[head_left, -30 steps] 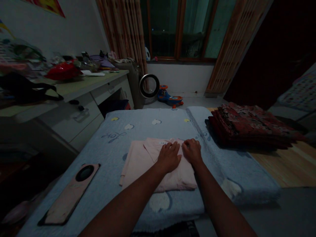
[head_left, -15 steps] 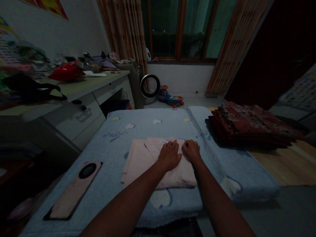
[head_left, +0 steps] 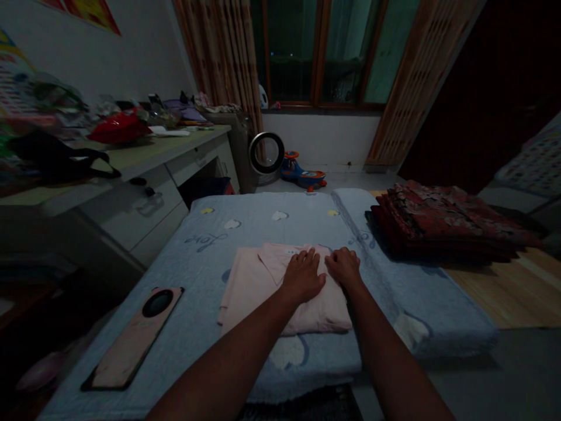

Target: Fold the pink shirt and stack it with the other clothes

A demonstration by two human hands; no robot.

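A pale pink collared shirt [head_left: 248,286] lies partly folded on the blue blanket [head_left: 205,327], its collar toward the far side and a small label inside the neck. My left hand [head_left: 304,276] rests palm down on it just below the collar, fingers stretched out. At the shirt's upper right edge is my right hand [head_left: 344,266], its fingers curled in against the cloth as if gripping the edge. My forearms cover part of the shirt's lower half.
Left of the shirt lies a pink phone [head_left: 134,345] with a large round camera. Folded dark red patterned cloths [head_left: 456,222] are stacked at the right. A cluttered desk [head_left: 175,153] runs along the left. A blue and orange ride-on toy [head_left: 302,173] stands beyond the bed.
My right hand has shifted slightly right and its fingers have loosened a little at the shirt's edge. The left hand stays flat on the shirt, and the view has moved slightly.
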